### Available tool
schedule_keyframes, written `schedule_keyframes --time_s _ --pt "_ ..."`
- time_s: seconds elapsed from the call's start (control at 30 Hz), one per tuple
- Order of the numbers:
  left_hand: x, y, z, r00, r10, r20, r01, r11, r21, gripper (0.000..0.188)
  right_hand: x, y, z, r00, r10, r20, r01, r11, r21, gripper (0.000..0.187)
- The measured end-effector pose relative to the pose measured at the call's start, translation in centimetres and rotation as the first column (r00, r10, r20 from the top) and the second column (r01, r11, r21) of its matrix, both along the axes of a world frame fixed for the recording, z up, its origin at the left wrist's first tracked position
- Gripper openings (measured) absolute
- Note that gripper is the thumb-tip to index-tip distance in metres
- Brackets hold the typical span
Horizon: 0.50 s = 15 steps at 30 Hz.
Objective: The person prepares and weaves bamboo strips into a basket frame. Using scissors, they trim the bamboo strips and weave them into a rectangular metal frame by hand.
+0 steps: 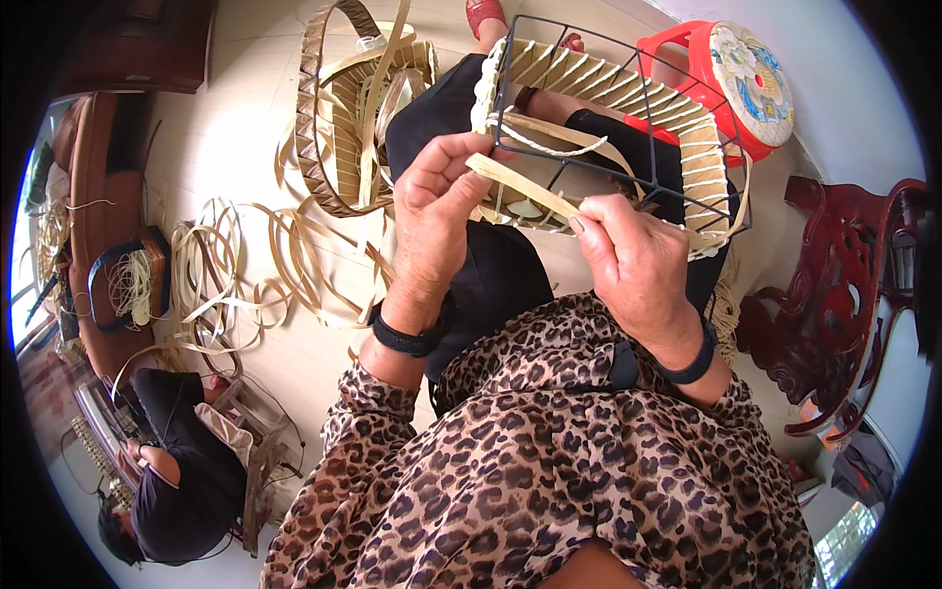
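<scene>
**A strip (530, 187) between two hands, above the wire basket (703, 162)**

The right hand (633, 265) is closed in a pinch: its thumb and bent forefinger have hold of the lower right end of the strip. The left hand (437, 201) is at the other end, with its thumb and fingertips nearly together; I cannot tell whether they press the strip or only touch it. The strip is flat and pale, and it slopes down from left to right, in front of the basket's black wires.

The basket lies tilted over the person's legs, which are in dark trousers (496, 280). Its sides are wrapped with pale strips, and a white braid (484, 93) runs along its left end. Each wrist wears a black band.

To the left, a brown basket (348, 201) with a tall handle stands on the floor, and loose strips (285, 231) lie in loops near it. Behind the wire basket, at the right, is a red stool (675, 44) with a patterned top. Farther right there is carved furniture (844, 285) of dark red colour. At the lower left sits another person (196, 481) in dark clothes.
</scene>
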State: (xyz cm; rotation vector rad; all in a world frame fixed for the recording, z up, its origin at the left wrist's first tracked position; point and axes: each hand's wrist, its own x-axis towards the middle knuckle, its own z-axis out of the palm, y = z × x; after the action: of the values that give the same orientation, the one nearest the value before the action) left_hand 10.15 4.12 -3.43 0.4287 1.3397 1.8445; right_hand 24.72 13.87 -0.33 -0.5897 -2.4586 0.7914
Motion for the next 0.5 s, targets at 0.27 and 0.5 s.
schedule_keyframes --time_s 0.27,0.5 --pt "-0.9 0.3 -0.8 0.998 -0.045 0.037 0.042 0.996 0.081 0.019 -0.9 0.3 -0.4 0.998 -0.031 0.05 0.03 0.999 0.012 0.011" --pt "-1.1 1.3 -0.3 1.0 0.007 -0.008 -0.007 1.0 0.028 0.014 -1.3 1.1 0.0 0.996 -0.072 0.054 0.076 0.995 -0.066 0.01"
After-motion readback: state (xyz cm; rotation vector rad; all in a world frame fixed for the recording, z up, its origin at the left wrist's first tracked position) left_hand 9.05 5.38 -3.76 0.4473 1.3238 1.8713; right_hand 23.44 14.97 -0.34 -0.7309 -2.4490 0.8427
